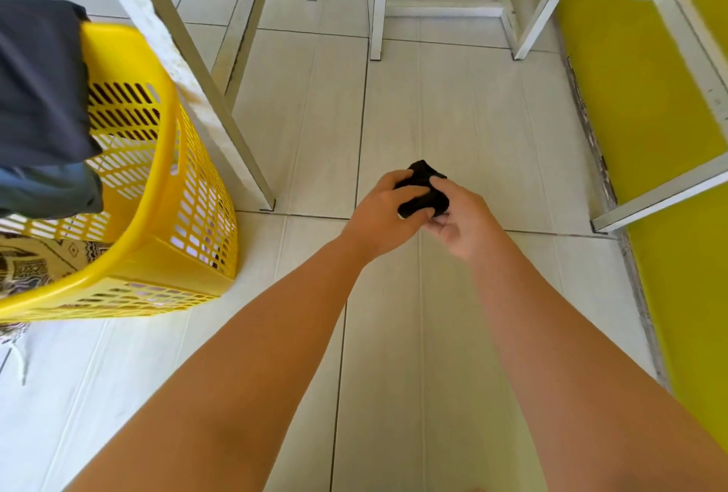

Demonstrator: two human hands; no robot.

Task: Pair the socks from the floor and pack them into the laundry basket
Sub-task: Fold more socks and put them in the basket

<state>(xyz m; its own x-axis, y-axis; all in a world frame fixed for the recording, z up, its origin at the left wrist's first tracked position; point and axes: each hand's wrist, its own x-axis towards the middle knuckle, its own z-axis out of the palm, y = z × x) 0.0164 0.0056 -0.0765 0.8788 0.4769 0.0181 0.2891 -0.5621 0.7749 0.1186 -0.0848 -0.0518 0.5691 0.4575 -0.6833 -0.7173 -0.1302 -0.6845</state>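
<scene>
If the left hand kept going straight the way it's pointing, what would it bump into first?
The left hand already grips the black sock bundle, with the right hand just past it. Beyond them probably only bare floor tiles.

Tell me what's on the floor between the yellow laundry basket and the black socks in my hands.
In the head view, one white metal frame leg slants down between the yellow laundry basket and the black socks. Otherwise only bare white floor tile.

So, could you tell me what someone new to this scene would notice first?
Probably the black sock bundle at the centre, gripped between the left hand and right hand above the white tiled floor. Next, the bright yellow laundry basket at the left, with dark clothes draped over its rim.
</scene>
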